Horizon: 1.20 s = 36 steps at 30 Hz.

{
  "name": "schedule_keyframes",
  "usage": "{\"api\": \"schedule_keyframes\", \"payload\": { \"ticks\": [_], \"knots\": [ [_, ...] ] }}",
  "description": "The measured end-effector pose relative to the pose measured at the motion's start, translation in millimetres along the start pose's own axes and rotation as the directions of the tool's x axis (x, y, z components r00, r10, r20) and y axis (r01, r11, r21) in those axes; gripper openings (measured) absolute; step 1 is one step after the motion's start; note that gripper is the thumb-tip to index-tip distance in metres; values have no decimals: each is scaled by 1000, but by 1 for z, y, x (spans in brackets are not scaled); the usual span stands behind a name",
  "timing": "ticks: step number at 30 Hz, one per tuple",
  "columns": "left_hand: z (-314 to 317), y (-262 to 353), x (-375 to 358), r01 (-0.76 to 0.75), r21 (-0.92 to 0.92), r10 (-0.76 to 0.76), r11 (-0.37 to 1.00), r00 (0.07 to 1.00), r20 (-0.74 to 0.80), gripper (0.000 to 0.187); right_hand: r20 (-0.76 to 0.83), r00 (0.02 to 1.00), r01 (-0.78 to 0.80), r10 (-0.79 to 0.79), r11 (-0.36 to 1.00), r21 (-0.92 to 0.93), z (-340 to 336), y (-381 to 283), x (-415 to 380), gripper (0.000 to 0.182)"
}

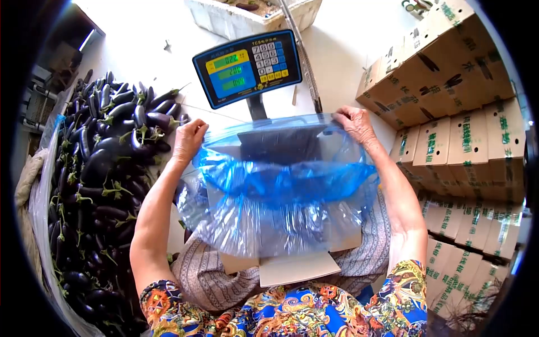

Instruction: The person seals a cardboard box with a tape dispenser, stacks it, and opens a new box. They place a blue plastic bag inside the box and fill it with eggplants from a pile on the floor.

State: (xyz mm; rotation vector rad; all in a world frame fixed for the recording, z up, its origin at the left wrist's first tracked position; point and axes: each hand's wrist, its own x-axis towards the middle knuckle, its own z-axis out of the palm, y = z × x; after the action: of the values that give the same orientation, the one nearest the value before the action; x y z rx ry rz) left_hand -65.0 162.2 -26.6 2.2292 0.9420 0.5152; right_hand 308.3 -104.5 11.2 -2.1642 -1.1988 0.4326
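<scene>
A thin, see-through blue plastic bag [286,182] is spread over an open cardboard box [297,271] in front of me. My left hand [191,137] pinches the far left part of the bag's rim. At the far right corner, my right hand [355,124] has its fingers closed on the same rim. The bag's mouth is stretched wide between both hands, and its lower part drapes toward my lap over the box flaps. Just beyond the bag stands the display of a digital scale [247,68], with lit green readouts and a keypad.
A large heap of eggplants [112,151] lies on my left, edged by clear plastic sheeting [42,224]. Printed cardboard boxes [449,140] are stacked on my right. A white foam box [224,19] stands beyond the scale on the pale floor [342,62].
</scene>
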Motion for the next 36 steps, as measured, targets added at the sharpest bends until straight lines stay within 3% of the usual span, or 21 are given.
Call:
{"api": "schedule_keyframes", "payload": {
  "ticks": [2, 4, 5, 6, 8, 10, 12, 14, 16, 19, 21, 24, 27, 30, 32, 33, 35, 36],
  "knots": [
    [17, -14, -12, 54, -38, -51, 998, 997, 61, 15, 74, 990, -118, 118, 993, -7, -2, 20, -4, 26],
    [20, -31, -25, -5, 8, 4, 1000, 993, 117, 15, 97, 970, -223, 224, 975, -24, -5, 50, -14, 28],
    [15, -30, -34, -47, 39, 46, 998, 998, 31, 14, 33, 982, -179, 184, 977, -118, -8, 67, -21, 28],
    [11, -51, -37, 15, 57, -18, 998, 998, 52, 17, -24, 990, -139, 137, 967, -213, -12, 84, -29, 27],
    [-20, -44, -46, 176, -145, -181, 974, 983, -20, 25, -111, 981, -181, 161, 964, -195, -33, 88, -49, 21],
    [-58, 0, -60, 232, -197, -251, 953, 965, -77, 35, -309, 946, -30, -96, 925, -379, -53, 83, -71, 15],
    [-86, 78, -83, 161, -197, -184, 967, 978, -103, 46, -318, 942, 30, -111, 968, -249, -74, 3, -97, 19],
    [-98, 142, -107, -64, -25, 66, 998, 996, 68, 67, -100, 951, 266, -294, 937, -225, -78, -70, -128, 31],
    [-77, 198, -139, -429, 75, 377, 900, 854, 358, 83, 203, 770, 638, -605, 717, -281, -53, -139, -165, 42],
    [-35, 201, -161, -585, 174, 419, 792, 728, 542, 91, 360, 720, 682, -593, 512, -521, -5, -111, -182, 22],
    [-9, 183, -167, -678, 300, 440, 671, 690, 575, 90, 358, 751, 650, -555, 524, -551, 7, -84, -183, 5],
    [11, 169, -157, -624, 396, 392, 674, 756, 525, 85, 253, 851, 524, -461, 705, -477, -15, -93, -189, 8],
    [15, 176, -161, -552, 339, 376, 762, 803, 463, 83, 82, 948, 315, -308, 944, -95, -41, -106, -195, 6],
    [17, 180, -173, -557, 271, 411, 785, 796, 445, 89, 137, 978, 128, -158, 971, 201, -67, -122, -204, 8],
    [19, 192, -183, -537, 219, 420, 815, 807, 416, 94, 159, 982, 51, -99, 959, 280, -77, -135, -211, 8],
    [21, 197, -185, -588, 219, 513, 778, 797, 318, 73, 203, 978, -32, -38, 942, 333, -82, -142, -216, 8],
    [30, 186, -182, -569, 318, 457, 759, 812, 362, 51, 277, 960, -144, 34, 911, 386, -92, -152, -222, 9],
    [33, 180, -179, -558, 365, 429, 745, 821, 377, 40, 258, 964, -22, -69, 942, 335, -98, -155, -224, 9]
  ]
}}
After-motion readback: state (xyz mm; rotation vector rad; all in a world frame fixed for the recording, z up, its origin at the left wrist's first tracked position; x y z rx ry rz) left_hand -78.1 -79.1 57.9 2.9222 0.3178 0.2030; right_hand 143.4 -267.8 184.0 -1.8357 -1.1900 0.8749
